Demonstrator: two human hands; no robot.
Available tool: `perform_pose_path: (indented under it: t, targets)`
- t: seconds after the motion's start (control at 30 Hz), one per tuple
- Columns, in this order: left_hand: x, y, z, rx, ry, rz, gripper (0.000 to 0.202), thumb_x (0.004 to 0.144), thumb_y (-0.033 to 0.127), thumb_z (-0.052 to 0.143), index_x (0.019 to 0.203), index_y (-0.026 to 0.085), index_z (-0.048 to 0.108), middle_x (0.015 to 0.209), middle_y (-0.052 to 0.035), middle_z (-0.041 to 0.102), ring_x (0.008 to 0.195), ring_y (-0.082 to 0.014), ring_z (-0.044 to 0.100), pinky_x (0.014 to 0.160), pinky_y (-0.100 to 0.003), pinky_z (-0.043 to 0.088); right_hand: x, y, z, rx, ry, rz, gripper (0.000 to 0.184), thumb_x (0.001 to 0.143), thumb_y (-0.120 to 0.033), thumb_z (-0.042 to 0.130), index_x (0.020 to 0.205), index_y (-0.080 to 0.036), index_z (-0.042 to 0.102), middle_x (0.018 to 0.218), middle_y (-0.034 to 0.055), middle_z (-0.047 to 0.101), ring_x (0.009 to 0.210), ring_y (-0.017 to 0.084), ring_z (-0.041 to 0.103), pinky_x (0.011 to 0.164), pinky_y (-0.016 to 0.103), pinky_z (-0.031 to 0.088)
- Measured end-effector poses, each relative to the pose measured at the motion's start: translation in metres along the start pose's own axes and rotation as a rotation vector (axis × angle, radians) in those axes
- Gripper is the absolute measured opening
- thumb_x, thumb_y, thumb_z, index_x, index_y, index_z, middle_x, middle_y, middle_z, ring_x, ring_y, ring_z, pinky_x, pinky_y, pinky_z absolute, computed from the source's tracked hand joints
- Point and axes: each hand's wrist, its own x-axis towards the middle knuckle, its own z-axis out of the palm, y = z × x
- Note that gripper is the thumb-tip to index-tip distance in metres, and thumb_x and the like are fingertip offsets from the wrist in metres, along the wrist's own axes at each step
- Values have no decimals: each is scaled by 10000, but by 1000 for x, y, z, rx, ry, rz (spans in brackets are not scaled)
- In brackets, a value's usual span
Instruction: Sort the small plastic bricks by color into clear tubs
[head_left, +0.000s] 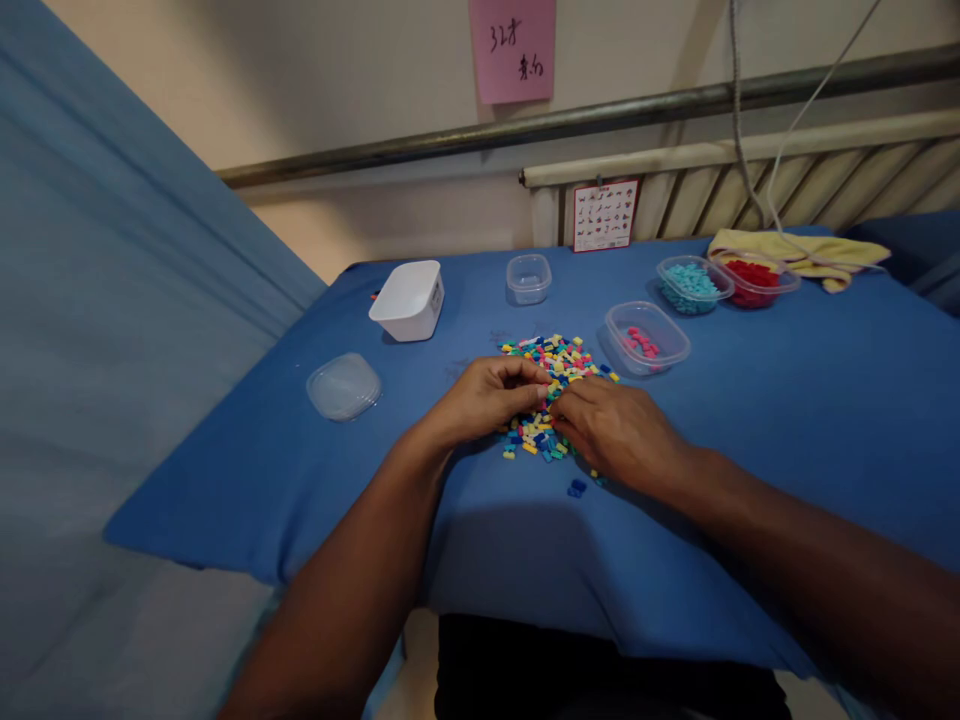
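A loose heap of small toy bricks (pixel 541 437) in yellow, blue, green, white and pink lies on the blue cloth. Over its left side is my left hand (pixel 501 395), thumb and fingertips brought together in a pinch. My right hand (pixel 611 415) reaches in from the other side, fingers curled down among the bricks and partly hiding them. The fingertips of both hands nearly meet; what they hold is too small to make out. Just beyond my right hand, a clear tub (pixel 667 352) contains several pink bricks. A few dark blue bricks (pixel 576 488) lie apart, nearer to me.
Behind stand a white bin (pixel 405 315) and a small clear tub (pixel 529 280). A clear lid (pixel 344 387) lies at left. Tubs of turquoise bricks (pixel 690 284) and red bricks (pixel 752 280) stand back right beside a yellow cloth (pixel 806 255). A picture card (pixel 604 215) hangs by the radiator.
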Motion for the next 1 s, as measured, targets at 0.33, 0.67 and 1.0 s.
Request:
perform_pose_path:
  t: [0.33, 0.67, 1.0]
  targets:
    - [2, -3, -3, -130, -33, -13, 372, 781, 369, 968, 1021, 127, 818, 877, -44, 786, 778, -125, 692, 779, -276, 542, 0, 10, 9, 39, 46, -56, 221, 1126, -292, 619, 1065, -195, 808, 1047, 91, 780, 968, 264, 691, 796, 382, 483]
    - [2, -1, -2, -215, -44, -66, 391, 777, 365, 990, 1018, 121, 803, 839, -36, 787, 737, -106, 704, 768, -258, 554, 4, 8, 6, 44, -28, -77, 275, 1140, -240, 562, 1036, -188, 811, 1005, 91, 770, 977, 256, 693, 825, 371, 507]
    - [3, -2, -1, -209, -41, -55, 398, 768, 380, 994, 1007, 123, 808, 821, -36, 779, 722, -104, 692, 747, -252, 554, 8, 9, 8, 87, -36, -26, 273, 1140, -276, 567, 1069, -174, 810, 1030, 106, 780, 993, 262, 704, 838, 374, 507]
